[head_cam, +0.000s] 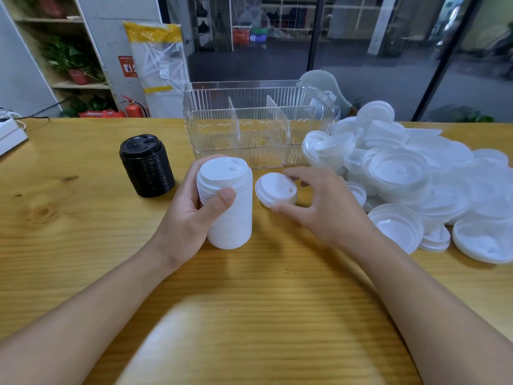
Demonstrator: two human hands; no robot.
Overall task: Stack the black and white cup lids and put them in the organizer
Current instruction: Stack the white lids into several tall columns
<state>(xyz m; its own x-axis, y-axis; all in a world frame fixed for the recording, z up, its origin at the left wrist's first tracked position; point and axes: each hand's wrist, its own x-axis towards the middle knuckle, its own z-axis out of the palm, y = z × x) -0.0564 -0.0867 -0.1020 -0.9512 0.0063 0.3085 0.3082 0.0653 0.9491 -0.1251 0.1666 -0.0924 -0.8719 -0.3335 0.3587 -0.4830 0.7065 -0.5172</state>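
Observation:
My left hand (191, 215) grips a tall stack of white lids (230, 207) that stands on the wooden table (83, 232) near the middle. Just to its right, my right hand (322, 207) pinches a single white lid (276, 190) between thumb and fingers, tilted and close to the stack. A stack of black lids (147, 166) stands alone to the left. Behind them sits the clear plastic organizer (258, 120) with upright dividers; its compartments look empty.
A big loose heap of white lids (416, 173) covers the table's right side, some upside down. A white device with cables (11, 134) lies at the far left edge. Glass walls and a shelf with plants stand beyond the table.

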